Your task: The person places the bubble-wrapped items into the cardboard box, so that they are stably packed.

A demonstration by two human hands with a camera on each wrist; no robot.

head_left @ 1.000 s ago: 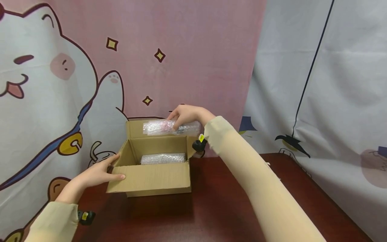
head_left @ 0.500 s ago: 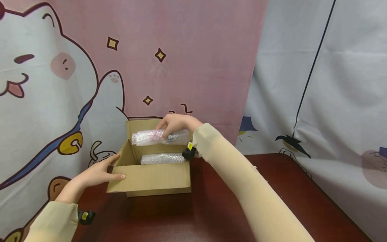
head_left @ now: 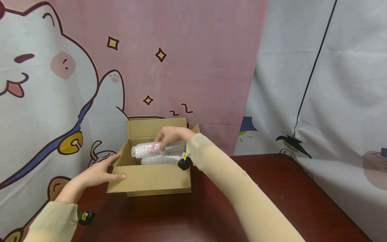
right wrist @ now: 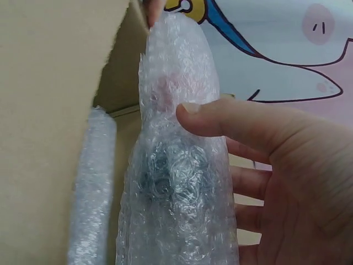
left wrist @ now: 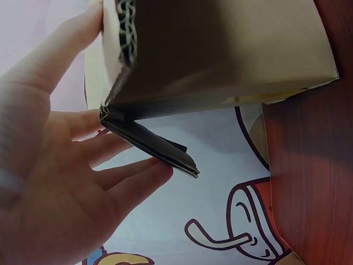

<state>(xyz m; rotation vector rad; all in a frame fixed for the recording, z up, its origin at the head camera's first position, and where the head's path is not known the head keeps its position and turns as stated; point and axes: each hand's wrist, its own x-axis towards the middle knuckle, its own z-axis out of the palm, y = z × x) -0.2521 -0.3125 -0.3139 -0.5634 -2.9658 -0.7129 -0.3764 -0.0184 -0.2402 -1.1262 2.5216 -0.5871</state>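
An open cardboard box (head_left: pixel 151 178) stands on the table, its front flap folded outward. My left hand (head_left: pixel 93 174) holds it at the left front corner. In the left wrist view the thumb lies on one side of the cardboard (left wrist: pixel 231 49) and the fingers on the other. My right hand (head_left: pixel 172 135) grips a bubble-wrapped bundle (head_left: pixel 145 150) level at the box's mouth. Through the wrap, the right wrist view shows pink and dark patches; what is inside cannot be made out. A second bubble-wrapped bundle (head_left: pixel 160 160) lies inside the box, partly hidden by the front flap.
The dark red table (head_left: pixel 223 201) spreads in front of the box and to its right. A printed cloth (head_left: pixel 205 60) with a cartoon cat hangs close behind the box. The rear flap (head_left: pixel 157 127) stands up, and a side flap (head_left: pixel 196 128) sticks out at right.
The right hand has brought the bubble-wrapped bundle down and to the left, from above the rear flap into the box's mouth. The left hand and the box have stayed put.
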